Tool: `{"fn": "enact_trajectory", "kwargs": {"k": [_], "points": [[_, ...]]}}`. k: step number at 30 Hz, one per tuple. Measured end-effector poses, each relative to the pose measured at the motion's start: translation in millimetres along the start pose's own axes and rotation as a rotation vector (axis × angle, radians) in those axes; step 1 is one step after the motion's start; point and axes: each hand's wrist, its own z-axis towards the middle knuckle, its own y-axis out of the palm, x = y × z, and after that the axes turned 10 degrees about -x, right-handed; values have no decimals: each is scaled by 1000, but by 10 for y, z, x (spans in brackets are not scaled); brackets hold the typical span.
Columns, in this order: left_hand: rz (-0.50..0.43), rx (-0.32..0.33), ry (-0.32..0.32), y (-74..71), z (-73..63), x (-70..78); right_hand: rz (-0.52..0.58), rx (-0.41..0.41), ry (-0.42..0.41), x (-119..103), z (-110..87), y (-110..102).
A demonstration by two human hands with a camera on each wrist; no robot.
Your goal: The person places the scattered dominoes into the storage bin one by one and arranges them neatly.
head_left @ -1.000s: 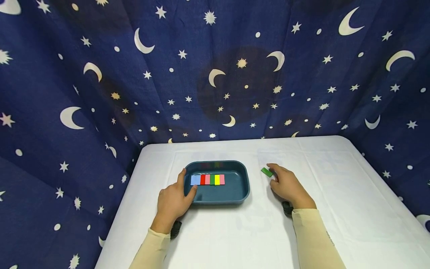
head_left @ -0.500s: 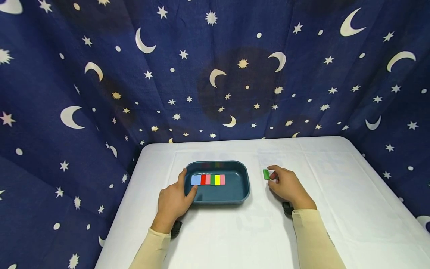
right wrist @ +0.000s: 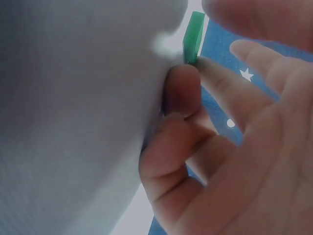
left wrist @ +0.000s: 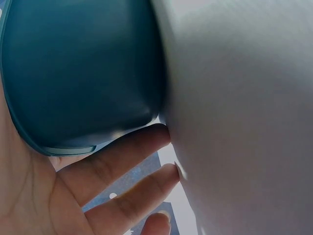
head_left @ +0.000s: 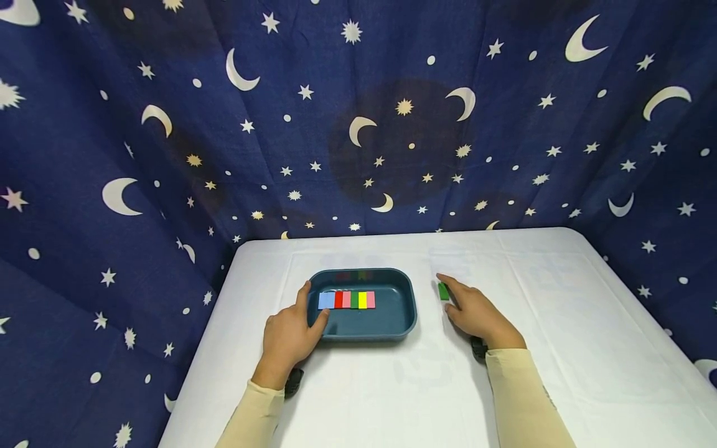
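My left hand [head_left: 292, 334] holds the left end of a dark teal tray [head_left: 364, 325], thumb over the rim and index finger along its left side. In the left wrist view, other fingers [left wrist: 115, 164] lie against the outside of the tray wall [left wrist: 88, 73]. Inside the tray stands a tight row of coloured tiles: blue [head_left: 326, 300], red [head_left: 338, 299], pink, green, yellow [head_left: 362, 300] and pink. To the right of the tray, my right hand [head_left: 478, 316] is at a loose green tile [head_left: 444, 291], index finger and thumb spread apart. In the right wrist view, the lower fingers [right wrist: 168, 147] curl beneath the palm.
A white cloth [head_left: 426, 386] covers the table. A dark blue curtain [head_left: 313, 124] with moons and stars hangs behind and at both sides. Each wrist wears a small black device, partly seen below the hands.
The green tile has turned from slanted to nearly upright in the head view. My right index finger and thumb have since spread around it. The left hand and tray stay still.
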Motion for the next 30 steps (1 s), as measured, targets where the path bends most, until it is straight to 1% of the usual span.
{"fn": "enact_trajectory", "kwargs": {"k": [3, 6, 12, 16, 20, 30], "points": [[2, 6, 3, 1, -4, 2, 5, 2, 18, 18, -1, 1], [2, 7, 6, 3, -9, 2, 19, 22, 18, 36, 3, 2], [-1, 17, 13, 8, -11, 0, 51, 104, 14, 61, 11, -5], [0, 26, 17, 0, -12, 4, 46, 140, 14, 63, 24, -5], [-4, 23, 14, -3, -19, 8, 37, 149, 17, 60, 28, 7], [2, 23, 19, 6, -2, -7, 34, 133, 26, 67, 38, 8]]}}
